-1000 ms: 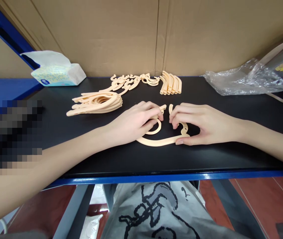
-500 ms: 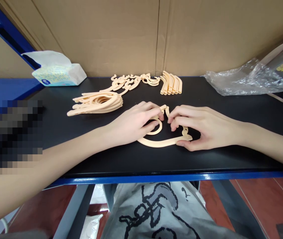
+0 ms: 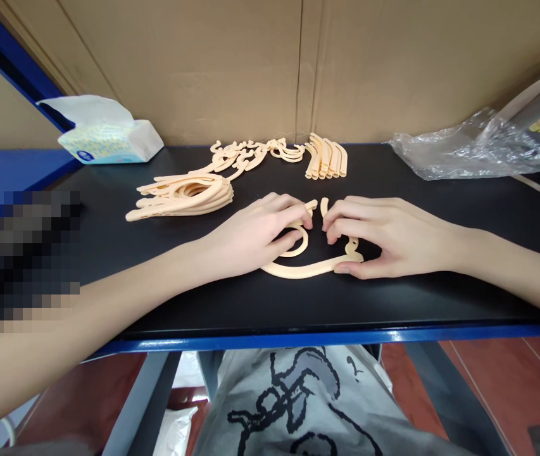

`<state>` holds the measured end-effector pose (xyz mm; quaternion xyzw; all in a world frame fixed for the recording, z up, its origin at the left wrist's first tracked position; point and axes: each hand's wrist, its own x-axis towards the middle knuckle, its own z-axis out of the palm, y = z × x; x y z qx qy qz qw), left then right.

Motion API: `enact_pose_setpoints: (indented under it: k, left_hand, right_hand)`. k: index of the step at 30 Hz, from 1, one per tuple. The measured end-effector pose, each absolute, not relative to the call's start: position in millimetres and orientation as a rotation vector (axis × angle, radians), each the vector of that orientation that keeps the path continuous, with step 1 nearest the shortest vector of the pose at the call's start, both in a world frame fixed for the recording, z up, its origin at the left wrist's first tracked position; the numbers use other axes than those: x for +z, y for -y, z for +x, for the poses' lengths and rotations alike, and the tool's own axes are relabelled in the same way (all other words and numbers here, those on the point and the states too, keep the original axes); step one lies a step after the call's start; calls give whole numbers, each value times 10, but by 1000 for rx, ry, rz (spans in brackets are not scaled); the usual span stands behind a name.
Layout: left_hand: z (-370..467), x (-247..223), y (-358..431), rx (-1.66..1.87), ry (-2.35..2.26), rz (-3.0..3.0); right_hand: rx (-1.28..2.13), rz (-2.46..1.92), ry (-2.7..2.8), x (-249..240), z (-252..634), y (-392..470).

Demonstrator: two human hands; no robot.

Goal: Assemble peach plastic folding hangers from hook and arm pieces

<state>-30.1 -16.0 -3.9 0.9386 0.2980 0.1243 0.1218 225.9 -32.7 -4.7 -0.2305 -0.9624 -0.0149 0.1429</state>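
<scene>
Bar (image 3: 302, 271): long, curved, cream, probably plastic; it lies bowed toward the person on the table (image 3: 251, 310), its left end running out of sight under a hand.
Ring-shaped curve (image 3: 304, 244): just behind the bar, partly covered.
Holed link (image 3: 352, 246): at the bar's right end; whether the two are joined cannot be told.
Short strip end (image 3: 325, 208): farther behind the bar, by the right fingertips.
Left hand (image 3: 270, 221): curled over the ring-shaped curve, thumb and forefinger near each other; how firmly they pinch cannot be told. It would serve best as the steady anchor.
Right hand (image 3: 390, 228): arched, thumb well apart from the fingers, thumb tip on the bar's right end; its pressure cannot be told. Small, level nudges should suit; a slender curve like this may well twist if pushed from one side only.
Contact: judged best with the parts flat on the table and the holed link in sight.
Stack of curved frames (image 3: 203, 206): behind and left of the bar.
Hooked pieces (image 3: 253, 157), short bent tubes (image 3: 324, 158): well behind the bar.
</scene>
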Motion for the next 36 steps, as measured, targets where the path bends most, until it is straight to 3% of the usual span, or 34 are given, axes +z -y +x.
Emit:
enact_pose_setpoints:
  k: [36]
  left_hand:
    - [-316,-43,186,271,-827,2930]
  right_hand:
    - [-40,-736,2775,-38,2299,291]
